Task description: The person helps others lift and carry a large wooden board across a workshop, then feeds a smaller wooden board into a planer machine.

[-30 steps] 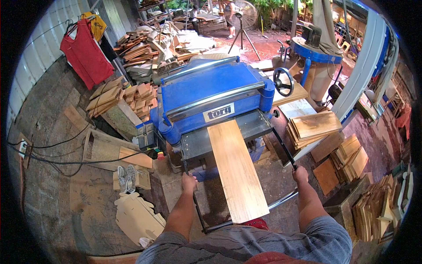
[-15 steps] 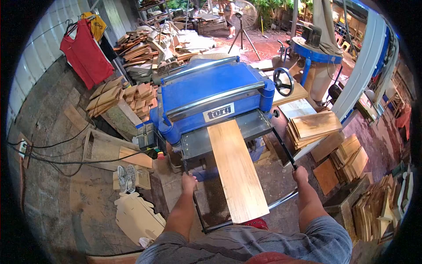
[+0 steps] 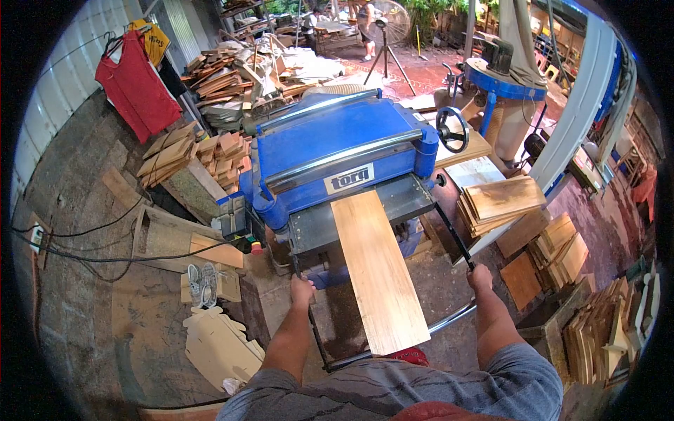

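In front of me stands a blue thickness planer [image 3: 337, 144] with a "torq" label. A long, pale wooden board [image 3: 382, 281] sticks out of it toward my body, its far end at the black table [image 3: 309, 230] and its near end over the frame's roller. My left hand [image 3: 302, 290] is closed around the black left rail of the support frame. On the other side, my right hand [image 3: 480, 278] grips the right rail [image 3: 453, 235]. Neither hand touches the board.
Stacked boards [image 3: 502, 203] lie right of the planer, with more wood [image 3: 600, 333] lower right. A black handwheel [image 3: 453, 130] sits at the planer's side. Cables [image 3: 140, 254] cross the left side near a pair of shoes [image 3: 202, 285]. People and a fan [image 3: 386, 31] are far back.
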